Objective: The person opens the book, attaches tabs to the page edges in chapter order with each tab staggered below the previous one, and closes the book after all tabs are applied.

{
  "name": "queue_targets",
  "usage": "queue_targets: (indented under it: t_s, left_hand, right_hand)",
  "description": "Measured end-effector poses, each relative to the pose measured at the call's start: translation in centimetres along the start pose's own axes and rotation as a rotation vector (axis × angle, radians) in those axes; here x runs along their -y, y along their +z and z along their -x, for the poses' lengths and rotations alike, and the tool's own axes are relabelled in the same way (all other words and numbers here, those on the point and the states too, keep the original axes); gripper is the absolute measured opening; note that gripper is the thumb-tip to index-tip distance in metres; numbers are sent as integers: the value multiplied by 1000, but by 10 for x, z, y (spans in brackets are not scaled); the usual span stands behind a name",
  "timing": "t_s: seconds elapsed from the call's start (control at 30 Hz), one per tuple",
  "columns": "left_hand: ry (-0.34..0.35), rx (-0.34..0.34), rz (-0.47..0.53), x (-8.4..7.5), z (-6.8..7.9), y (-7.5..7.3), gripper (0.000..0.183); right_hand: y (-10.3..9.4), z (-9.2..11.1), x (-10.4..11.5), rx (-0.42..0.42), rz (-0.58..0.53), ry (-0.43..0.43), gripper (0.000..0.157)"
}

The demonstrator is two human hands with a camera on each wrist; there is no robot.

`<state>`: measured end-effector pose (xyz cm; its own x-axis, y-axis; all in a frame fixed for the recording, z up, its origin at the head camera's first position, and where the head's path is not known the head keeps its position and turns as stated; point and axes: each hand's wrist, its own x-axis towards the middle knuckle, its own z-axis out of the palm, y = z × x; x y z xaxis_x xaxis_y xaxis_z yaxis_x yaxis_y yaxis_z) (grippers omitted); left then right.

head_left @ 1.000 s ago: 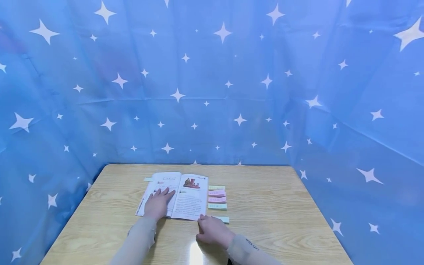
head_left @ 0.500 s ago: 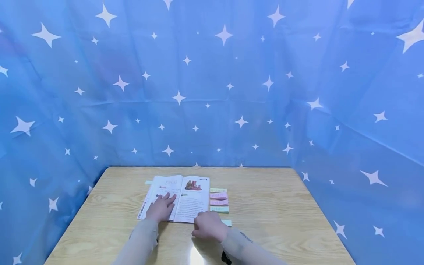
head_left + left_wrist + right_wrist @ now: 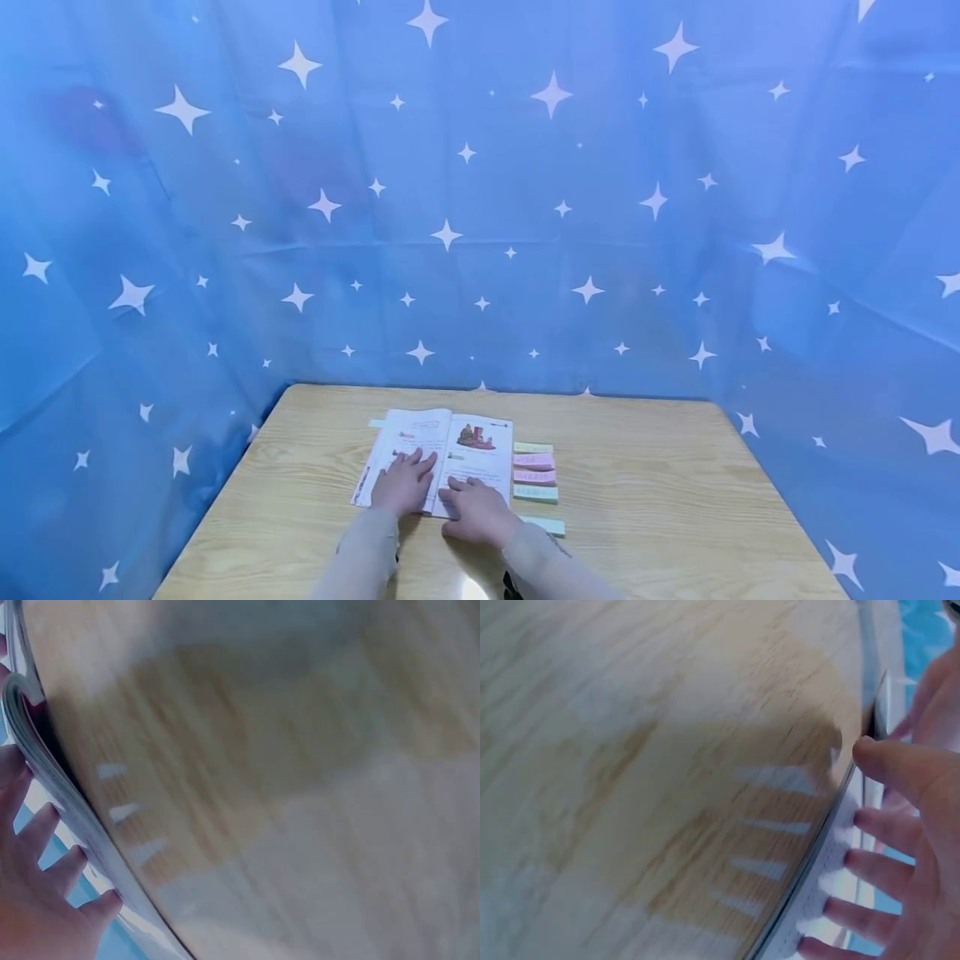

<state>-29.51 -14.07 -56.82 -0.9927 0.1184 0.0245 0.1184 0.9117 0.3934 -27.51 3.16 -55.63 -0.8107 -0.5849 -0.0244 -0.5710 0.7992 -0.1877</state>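
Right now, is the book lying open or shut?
Open: the book lies spread on the table, with the left hand on its left page and the right hand on its right page.

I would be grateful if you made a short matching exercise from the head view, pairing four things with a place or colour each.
Things:
1. Left hand
2. Right hand
3. Pink paper strips
4. Backdrop

Places and colours:
A. Blue, with a pale star pattern
B. On the lower part of the right page
C. Along the right edge of the open book
D. On the lower part of the left page

Right pairs: 1-D, 2-B, 3-C, 4-A.
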Motion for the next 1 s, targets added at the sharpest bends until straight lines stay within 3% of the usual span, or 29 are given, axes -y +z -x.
queue_targets:
  t_s: [0.23,0.47,0.6,0.8,1.0]
  left_hand:
    - [2,-60,-181,-5,-9,5,35]
    - [-47,24,-109,-5,-11,6,39]
    - [-55,32,-90,-1,-13,1,39]
    - [-52,48,-70,-2,-18,4,39]
    - [-76,60,-85,-2,-18,6,41]
  right_hand:
    - [-1,7,-3,20,35,-26,62]
    - [-6,4,-4,32,-141,18,70]
    - [-4,-6,-4,47,-216,12,71]
    - [0,-19,-14,59,-232,21,71]
    - [-2,-28,-14,74,-177,31,70]
